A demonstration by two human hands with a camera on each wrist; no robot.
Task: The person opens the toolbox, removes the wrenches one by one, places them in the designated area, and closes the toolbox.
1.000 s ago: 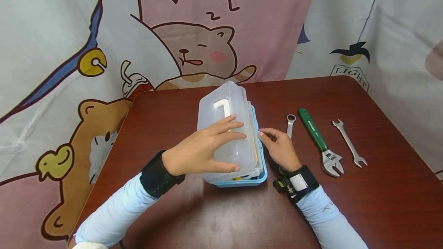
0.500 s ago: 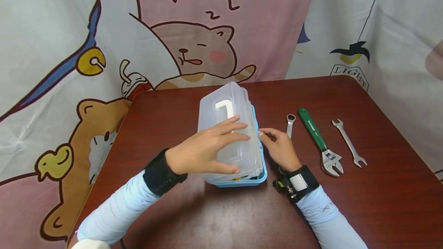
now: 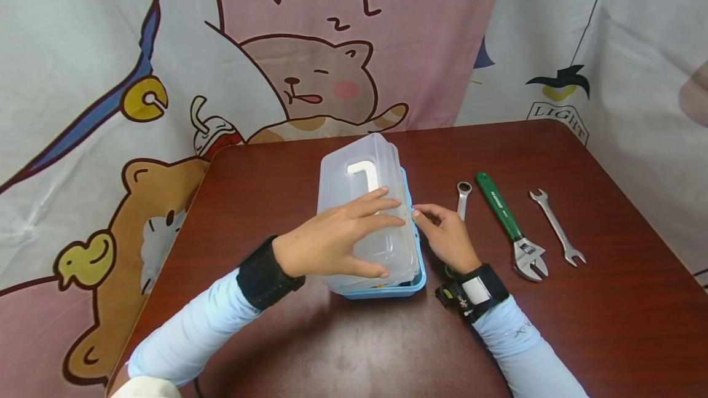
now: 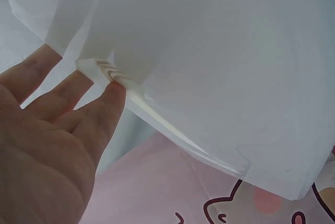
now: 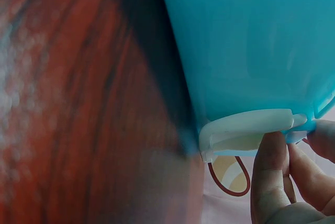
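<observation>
A light-blue plastic storage box stands mid-table under a translucent lid with a white handle; the lid sits tilted over the base. My left hand lies across the lid with fingers spread; in the left wrist view its straight fingertips touch the lid's edge. At the box's right side, my right hand has curled fingers. In the right wrist view, they pinch the blue rim beside a white latch.
Right of the box lie a ratchet spanner, partly behind my right hand, a green-handled adjustable wrench and an open-ended spanner. A printed cloth hangs behind the brown table.
My left hand has moved slightly right, and the lid with it, leaning further over the blue base. My right hand stays at the box's side.
</observation>
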